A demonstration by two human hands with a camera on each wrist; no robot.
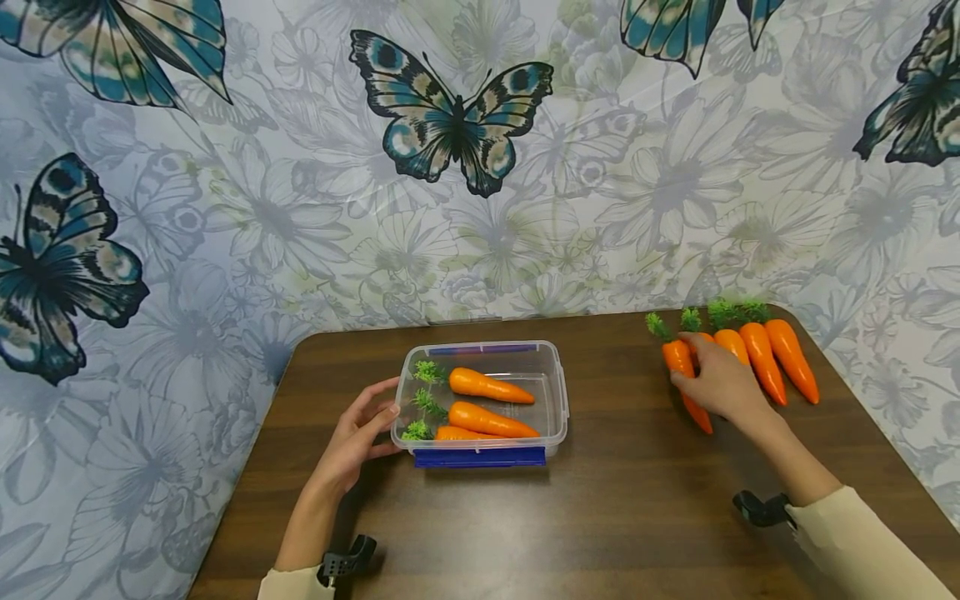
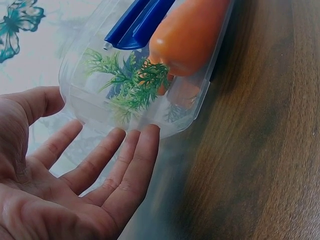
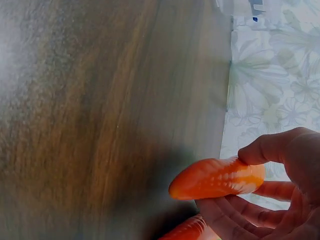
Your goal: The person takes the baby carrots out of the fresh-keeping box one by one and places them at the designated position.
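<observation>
My left hand point(image 1: 358, 433) touches the left end of a clear plastic box point(image 1: 557, 392) with its fingertips, fingers nearly straight. Three orange carrots lie in the box, among them an upper carrot point(image 1: 491, 387) and a middle carrot point(image 1: 493, 420), their green tops toward my left hand. The lowest is partly hidden by the box's front side. At the table's right, my right hand point(image 1: 723, 379) pinches the leftmost carrot point(image 1: 684, 385) of a row between thumb and fingers. The right wrist view shows this held carrot point(image 3: 215, 179) with another carrot point(image 3: 187, 230) below it.
More carrots lie right of my right hand, including the outermost carrot point(image 1: 793, 360) near the table's right edge. A blue clip point(image 1: 480, 457) hangs on the box's front. The brown wooden table point(image 1: 622, 517) meets a butterfly-patterned backdrop point(image 1: 495, 242) at its back edge.
</observation>
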